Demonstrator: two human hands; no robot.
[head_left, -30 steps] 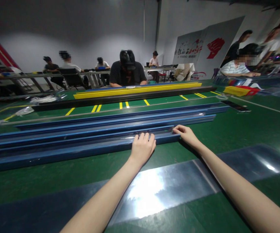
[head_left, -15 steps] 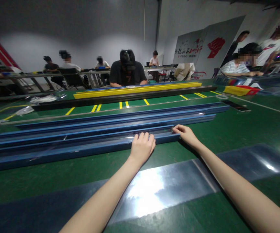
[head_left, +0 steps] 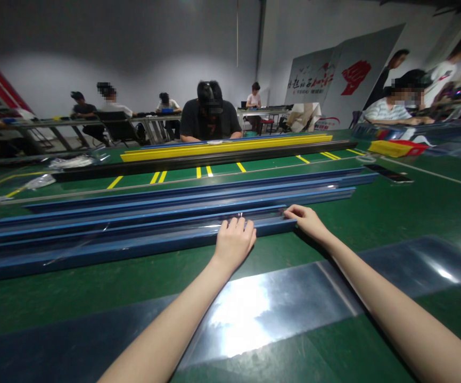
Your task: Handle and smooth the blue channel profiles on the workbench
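A long blue channel [head_left: 134, 247] lies across the green table, with clear film [head_left: 198, 227] showing glossy inside it. Near its right part, my left hand [head_left: 235, 239] is curled over the front wall, fingertips reaching into the trough. My right hand [head_left: 305, 219] is at the channel's right end, thumb and fingers pinched together. What sits in that pinch is too small to make out. Two more blue channels [head_left: 318, 196] lie just behind. In front, a clear plastic sheet [head_left: 294, 298] stretches under my forearms and reflects the light.
Farther back lie a yellow channel [head_left: 222, 150] and a dark channel [head_left: 254, 155]. A phone [head_left: 388, 174] and a yellow-and-red tray [head_left: 394, 149] are at the right. Crumpled clear plastic [head_left: 73, 161] lies at the left. Someone in a dark shirt [head_left: 190, 119] sits opposite; others work around.
Both hands hold almost the same positions. Glints on the clear film in the channel have shifted slightly, near my left fingertips and farther left.
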